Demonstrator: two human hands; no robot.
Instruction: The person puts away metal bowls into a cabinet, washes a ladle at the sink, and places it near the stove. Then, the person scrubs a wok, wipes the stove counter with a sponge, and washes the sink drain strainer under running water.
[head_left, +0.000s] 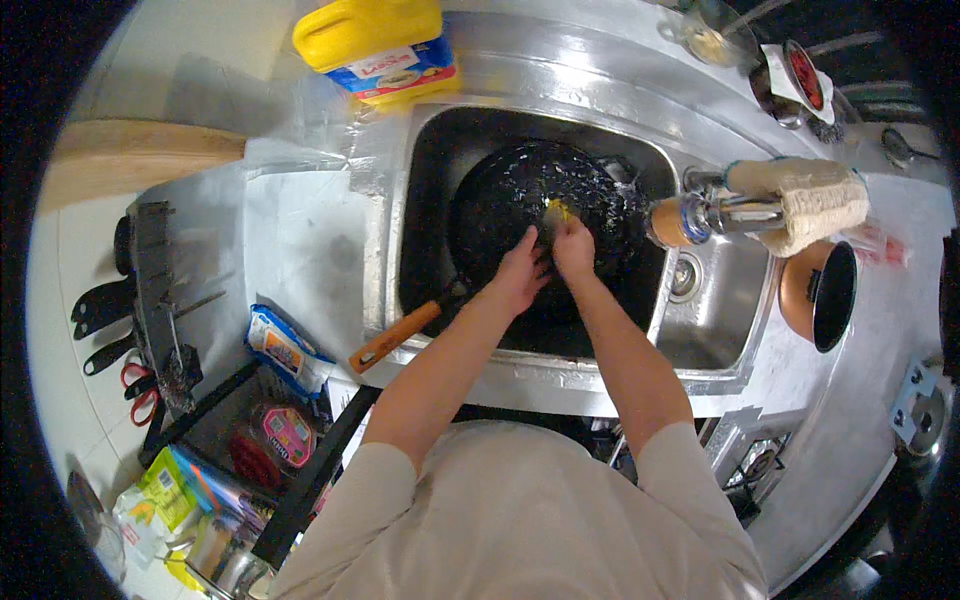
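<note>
A large black wok (487, 187) lies in the stainless steel sink basin (435, 139), its wooden handle (397, 337) sticking out over the front left edge. My right hand (574, 247) grips a yellow sponge (557, 212) above the wok's wet inside. Close beside it on the left, my left hand (520, 274) has its fingers apart and holds nothing that I can see. Glints of water show on the dark surface around the hands.
A faucet (742, 214) with a beige cloth (817, 199) over it stands right of the basin, by a smaller basin (720, 300) and a copper-coloured pot (802, 292). A yellow jug (375, 37) stands behind. Knives (105, 304) and red-handled scissors (142, 401) hang at left.
</note>
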